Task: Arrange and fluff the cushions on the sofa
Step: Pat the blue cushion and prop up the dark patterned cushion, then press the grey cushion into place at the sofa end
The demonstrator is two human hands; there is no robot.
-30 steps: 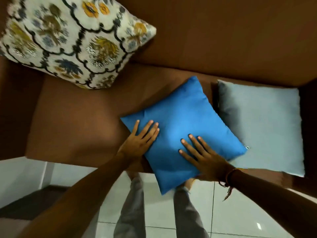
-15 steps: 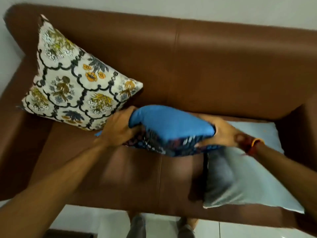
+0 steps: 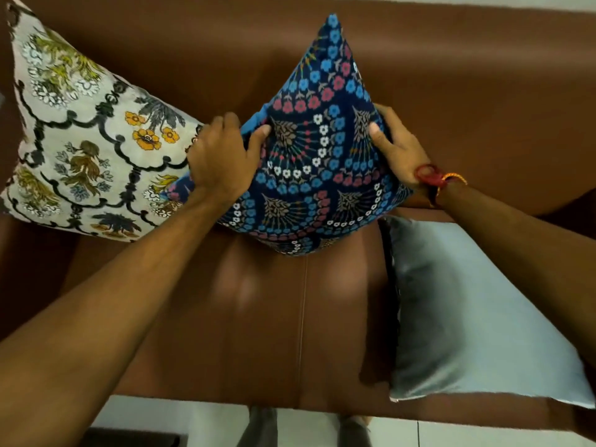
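Against sofa (image 3: 467, 101) back, both hands hold patterned cushion (image 3: 316, 175) corner-up.

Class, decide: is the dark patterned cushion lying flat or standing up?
Standing on a corner: the dark patterned cushion rises against the sofa, left hand and right hand gripping its sides.

Bare forearms, red and orange thread band (image 3: 433, 177) on right wrist, grey trousers (image 3: 258, 427)

The blue cushion (image 3: 317, 162), earlier flat under both palms, now stands on its corner, patterned side showing
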